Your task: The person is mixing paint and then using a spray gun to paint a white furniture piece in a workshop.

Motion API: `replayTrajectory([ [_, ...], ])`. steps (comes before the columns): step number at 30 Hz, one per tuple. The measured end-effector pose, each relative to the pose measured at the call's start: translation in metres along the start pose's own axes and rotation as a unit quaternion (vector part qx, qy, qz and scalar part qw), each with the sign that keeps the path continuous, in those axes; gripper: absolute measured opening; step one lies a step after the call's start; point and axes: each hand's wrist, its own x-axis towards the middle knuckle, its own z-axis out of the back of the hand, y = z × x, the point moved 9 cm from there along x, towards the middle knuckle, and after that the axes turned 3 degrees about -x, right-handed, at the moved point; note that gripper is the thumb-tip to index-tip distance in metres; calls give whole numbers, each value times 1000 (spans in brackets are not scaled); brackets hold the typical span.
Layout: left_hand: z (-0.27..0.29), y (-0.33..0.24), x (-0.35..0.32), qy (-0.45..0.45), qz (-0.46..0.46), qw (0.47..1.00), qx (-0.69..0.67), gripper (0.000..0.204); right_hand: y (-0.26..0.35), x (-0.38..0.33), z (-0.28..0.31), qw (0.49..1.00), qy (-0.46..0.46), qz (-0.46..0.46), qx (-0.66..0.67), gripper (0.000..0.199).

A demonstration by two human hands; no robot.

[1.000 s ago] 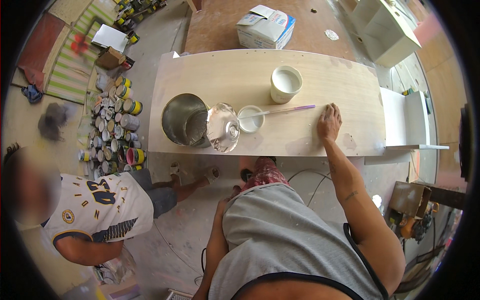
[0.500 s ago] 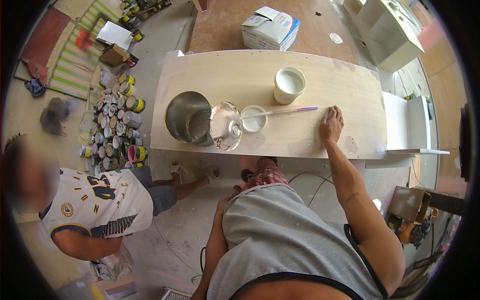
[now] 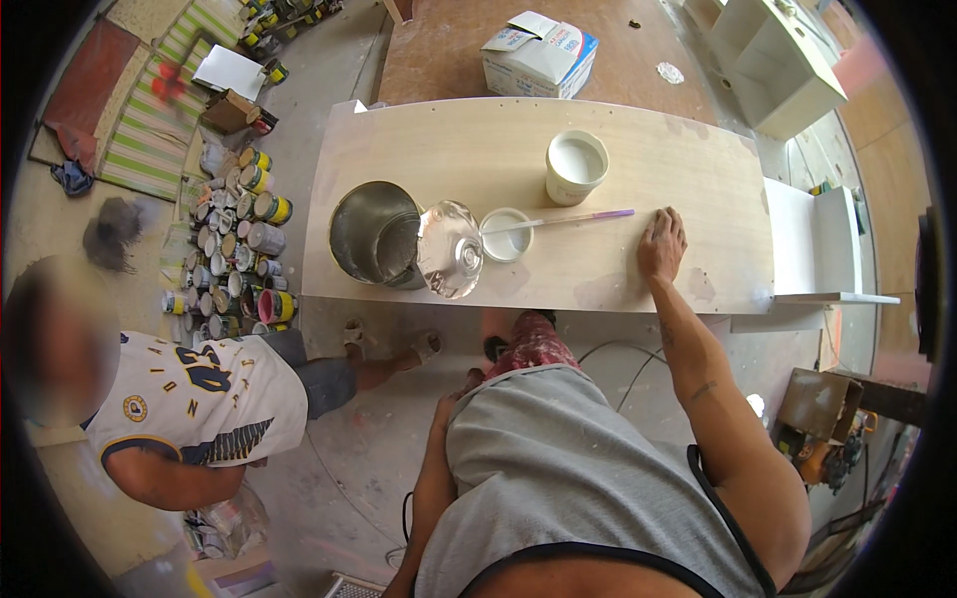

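Left-hand fingers (image 3: 472, 379) partly hidden by grey shirt (image 3: 558, 448); co-worker's head (image 3: 62, 344) blurred.

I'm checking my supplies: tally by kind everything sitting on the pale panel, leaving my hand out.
Metal can: 1
White tub: 1
Shallow white dish: 1
Purple-ended stick: 1
Silver foil piece: 1
Total on the pale panel: 5

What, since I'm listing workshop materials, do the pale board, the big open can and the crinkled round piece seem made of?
Pale board: probably plywood, matt, from its creamy tone and patchy surface; paint is possible.
Big open can: apparently metal, from the grey sheen inside.
Crinkled round piece: likely foil or thin metal, bright silver with creases and glints.
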Motion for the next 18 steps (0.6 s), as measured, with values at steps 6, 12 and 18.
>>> replayTrajectory([
  [6, 11, -59, -15, 39, -28, 994, 103, 40, -4, 0, -3, 1000, 3, -6, 1, 40],
  [12, 19, -6, -20, -16, 110, 991, -73, 40, 0, -2, 5, 1000, 12, -10, 5, 41],
  [18, 22, 10, -25, -43, 150, 976, -154, 40, 14, -1, 9, 1000, 11, 0, 14, 42],
])
